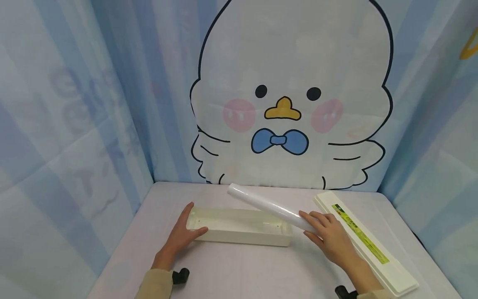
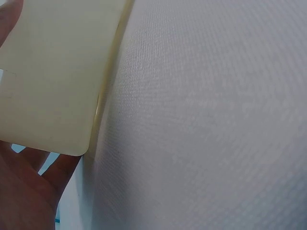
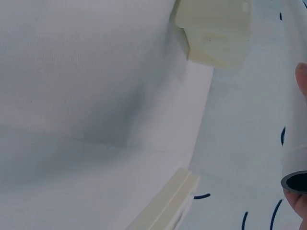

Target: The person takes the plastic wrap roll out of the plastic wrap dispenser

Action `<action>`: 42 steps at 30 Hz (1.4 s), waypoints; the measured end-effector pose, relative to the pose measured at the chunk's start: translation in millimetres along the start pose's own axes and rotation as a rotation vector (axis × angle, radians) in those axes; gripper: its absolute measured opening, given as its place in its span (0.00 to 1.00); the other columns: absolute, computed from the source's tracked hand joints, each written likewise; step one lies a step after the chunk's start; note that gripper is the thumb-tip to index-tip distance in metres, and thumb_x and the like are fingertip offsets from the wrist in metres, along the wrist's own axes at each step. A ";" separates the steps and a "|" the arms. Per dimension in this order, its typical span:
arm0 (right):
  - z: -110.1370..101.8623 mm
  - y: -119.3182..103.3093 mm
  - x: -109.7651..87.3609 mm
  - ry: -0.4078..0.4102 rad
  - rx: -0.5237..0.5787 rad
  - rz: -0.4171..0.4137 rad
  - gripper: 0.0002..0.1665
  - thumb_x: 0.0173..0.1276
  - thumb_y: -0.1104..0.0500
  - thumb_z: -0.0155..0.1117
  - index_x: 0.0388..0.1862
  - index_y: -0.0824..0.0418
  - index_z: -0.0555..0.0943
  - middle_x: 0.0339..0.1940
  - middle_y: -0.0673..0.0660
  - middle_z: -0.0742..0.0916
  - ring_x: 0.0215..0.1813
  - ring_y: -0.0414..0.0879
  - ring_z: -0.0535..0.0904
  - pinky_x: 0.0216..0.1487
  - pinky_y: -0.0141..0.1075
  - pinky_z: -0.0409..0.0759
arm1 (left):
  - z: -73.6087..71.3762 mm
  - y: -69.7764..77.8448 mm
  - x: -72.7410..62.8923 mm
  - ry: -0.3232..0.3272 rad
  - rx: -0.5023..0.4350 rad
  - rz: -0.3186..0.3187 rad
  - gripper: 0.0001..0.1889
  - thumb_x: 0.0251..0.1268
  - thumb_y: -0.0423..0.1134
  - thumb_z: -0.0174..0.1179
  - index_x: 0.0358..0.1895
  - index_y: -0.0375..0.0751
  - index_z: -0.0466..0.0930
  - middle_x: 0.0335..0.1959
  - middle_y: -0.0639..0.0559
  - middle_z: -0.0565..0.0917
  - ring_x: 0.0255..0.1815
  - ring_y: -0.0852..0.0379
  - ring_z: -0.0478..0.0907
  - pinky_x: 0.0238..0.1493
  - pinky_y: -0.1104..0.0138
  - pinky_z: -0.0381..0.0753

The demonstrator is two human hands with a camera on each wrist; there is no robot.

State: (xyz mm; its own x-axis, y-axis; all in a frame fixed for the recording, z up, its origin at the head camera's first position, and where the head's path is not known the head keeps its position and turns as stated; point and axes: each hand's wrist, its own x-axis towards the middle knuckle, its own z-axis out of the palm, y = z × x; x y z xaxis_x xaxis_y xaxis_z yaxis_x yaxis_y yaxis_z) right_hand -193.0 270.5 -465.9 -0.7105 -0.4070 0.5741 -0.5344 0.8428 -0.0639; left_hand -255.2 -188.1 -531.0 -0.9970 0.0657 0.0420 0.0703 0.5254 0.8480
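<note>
A cream open-topped plastic box [image 1: 242, 237] lies lengthwise on the table. My left hand [image 1: 182, 230] grips its left end, thumb at the front and fingers behind. In the left wrist view the box's pale end [image 2: 53, 81] sits within that hand [image 2: 26, 189]. My right hand [image 1: 332, 237] holds a white roll of plastic film [image 1: 267, 205] by its right end. The roll slants over the box's right half, its far end raised beyond the rear edge. A dark hollow core shows at the near end of the roll [image 3: 292, 143] in the right wrist view.
A long cream lid [image 1: 401, 272] with a yellow-green label lies at the right, partly behind my right forearm. Printed curtains [image 1: 171, 104] hang behind the table [image 1: 261, 274] and along both sides.
</note>
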 end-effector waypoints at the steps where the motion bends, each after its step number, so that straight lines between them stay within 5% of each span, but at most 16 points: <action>1: -0.1 0.0 -1.4 0.000 -0.002 0.007 0.42 0.55 0.57 0.80 0.70 0.49 0.76 0.54 0.54 0.83 0.48 0.54 0.76 0.42 0.51 0.78 | -0.1 -0.4 -0.4 0.001 0.000 -0.002 0.55 0.57 0.49 0.75 0.82 0.44 0.47 0.81 0.38 0.50 0.79 0.36 0.48 0.74 0.39 0.48; 17: -0.2 0.9 -20.7 0.057 -0.024 0.097 0.40 0.54 0.58 0.80 0.68 0.51 0.78 0.51 0.57 0.84 0.47 0.58 0.77 0.45 0.54 0.77 | 0.9 -4.7 -1.8 0.006 0.009 0.015 0.55 0.57 0.47 0.75 0.82 0.42 0.47 0.81 0.38 0.50 0.79 0.36 0.48 0.74 0.39 0.49; 21: -0.7 4.8 -25.5 0.092 -0.028 0.090 0.31 0.73 0.40 0.62 0.68 0.53 0.78 0.51 0.59 0.83 0.45 0.59 0.77 0.43 0.55 0.77 | 1.4 -4.3 -1.3 0.005 0.002 0.015 0.55 0.57 0.48 0.75 0.82 0.42 0.47 0.81 0.38 0.50 0.79 0.36 0.48 0.74 0.39 0.48; 28: -1.1 10.8 -31.5 0.145 -0.046 0.125 0.32 0.75 0.38 0.57 0.68 0.55 0.77 0.51 0.61 0.83 0.43 0.60 0.75 0.42 0.55 0.76 | 0.1 -0.4 1.4 0.002 0.003 0.010 0.55 0.58 0.48 0.74 0.82 0.43 0.47 0.82 0.39 0.49 0.80 0.37 0.47 0.74 0.39 0.48; 32: -0.7 12.0 -33.8 0.177 -0.064 0.146 0.41 0.78 0.30 0.36 0.67 0.58 0.78 0.51 0.63 0.83 0.42 0.62 0.75 0.42 0.56 0.75 | -1.5 0.6 2.8 -0.001 0.007 0.014 0.55 0.58 0.47 0.74 0.82 0.43 0.46 0.82 0.38 0.49 0.80 0.37 0.46 0.74 0.40 0.47; 42: 2.0 15.2 -45.5 0.169 -0.071 0.210 0.40 0.78 0.31 0.39 0.70 0.57 0.75 0.52 0.65 0.81 0.46 0.66 0.74 0.46 0.59 0.73 | -0.5 -0.8 3.0 -0.001 0.015 0.018 0.55 0.57 0.48 0.75 0.82 0.42 0.46 0.81 0.38 0.49 0.80 0.37 0.46 0.74 0.40 0.48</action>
State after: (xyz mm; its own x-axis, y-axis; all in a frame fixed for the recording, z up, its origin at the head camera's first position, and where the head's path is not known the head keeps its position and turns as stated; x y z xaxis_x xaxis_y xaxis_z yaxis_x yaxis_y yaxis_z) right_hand -169.6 301.2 -494.6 -0.7126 -0.1613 0.6828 -0.3458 0.9276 -0.1417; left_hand -258.3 -188.8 -531.3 -0.9955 0.0762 0.0562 0.0885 0.5368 0.8391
